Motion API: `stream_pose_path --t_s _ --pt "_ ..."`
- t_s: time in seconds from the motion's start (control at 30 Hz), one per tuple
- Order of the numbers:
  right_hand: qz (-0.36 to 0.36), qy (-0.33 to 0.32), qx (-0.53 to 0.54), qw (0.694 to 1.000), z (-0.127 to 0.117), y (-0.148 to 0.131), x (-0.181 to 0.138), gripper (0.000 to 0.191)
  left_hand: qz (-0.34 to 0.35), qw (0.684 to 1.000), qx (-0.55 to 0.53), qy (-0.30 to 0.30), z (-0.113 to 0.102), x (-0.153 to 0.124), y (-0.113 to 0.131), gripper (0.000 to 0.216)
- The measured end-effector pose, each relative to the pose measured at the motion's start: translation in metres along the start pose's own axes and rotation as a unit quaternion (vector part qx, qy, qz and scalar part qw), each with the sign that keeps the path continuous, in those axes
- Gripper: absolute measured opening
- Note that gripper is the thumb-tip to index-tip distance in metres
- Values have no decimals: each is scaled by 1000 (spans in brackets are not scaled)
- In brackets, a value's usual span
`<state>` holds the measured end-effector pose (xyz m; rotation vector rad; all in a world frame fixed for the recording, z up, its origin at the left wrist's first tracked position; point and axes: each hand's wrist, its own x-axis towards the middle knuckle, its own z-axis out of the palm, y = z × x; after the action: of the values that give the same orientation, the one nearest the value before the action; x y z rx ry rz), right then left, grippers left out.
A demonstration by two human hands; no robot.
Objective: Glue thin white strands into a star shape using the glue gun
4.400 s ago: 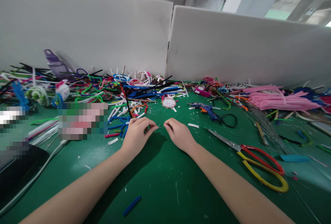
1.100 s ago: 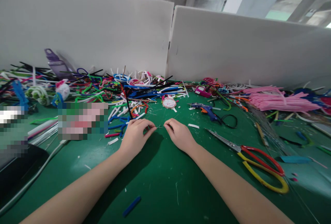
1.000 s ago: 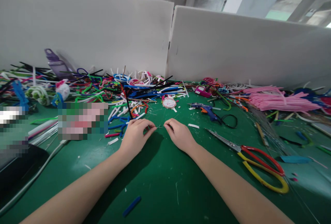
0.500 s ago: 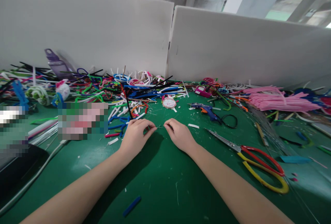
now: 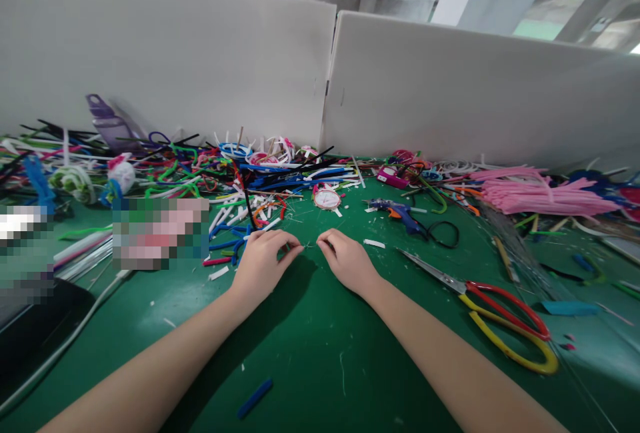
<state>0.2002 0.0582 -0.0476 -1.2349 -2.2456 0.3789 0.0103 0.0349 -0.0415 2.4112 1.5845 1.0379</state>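
Note:
My left hand [image 5: 267, 256] and my right hand [image 5: 347, 261] face each other over the green table, thumbs and forefingers pinched together. In the small gap between the fingertips shows a thin pale strand [image 5: 309, 246], too fine to tell whether it is thread, wire or glue. Just beyond the hands lies a round white piece with a pink edge [image 5: 327, 198]. To the right of my right hand is a short white strip [image 5: 374, 244]. Cut blue pipe cleaner pieces [image 5: 231, 240] lie close to my left hand.
Large scissors [image 5: 500, 316] with red and yellow handles lie at right. Behind them are a blue glue gun [image 5: 400, 213] and a pink pipe cleaner bundle [image 5: 545, 193]. A purple bottle [image 5: 113, 126] stands at back left before the white partition [image 5: 165, 53]. A cable [image 5: 75, 333] crosses the left side.

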Motion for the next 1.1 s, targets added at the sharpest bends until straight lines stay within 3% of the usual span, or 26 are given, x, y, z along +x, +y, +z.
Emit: stream_pose_path --t_s 1.1 --pt "1 -2 3 1000 0 0 0 21 -14 1000 -11 -11 -2 0 3 8"
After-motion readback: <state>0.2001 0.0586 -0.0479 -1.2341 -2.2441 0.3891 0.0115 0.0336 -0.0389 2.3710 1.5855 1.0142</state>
